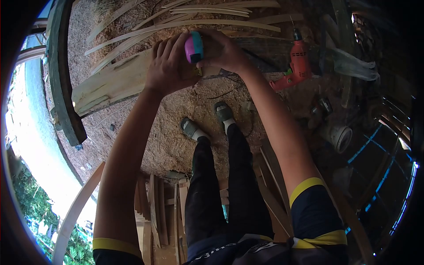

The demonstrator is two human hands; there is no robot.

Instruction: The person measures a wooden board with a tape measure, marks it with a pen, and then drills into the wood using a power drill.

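Note:
A pink and teal tape measure with a black patch is held up between my two hands, above a plank. My right hand curls round its far end and right side, with the thumb near the close end. On the other side, my left hand presses against the pink face with bent fingers. A short bit of yellow tape shows below the case, near my left thumb. The hands partly hide the case and the plank behind it.
A wide wooden plank lies across a bench, with thin wood strips beyond it. A red power drill lies at the right beside a clear plastic bag. Wood shavings cover the ground. More boards are behind my legs.

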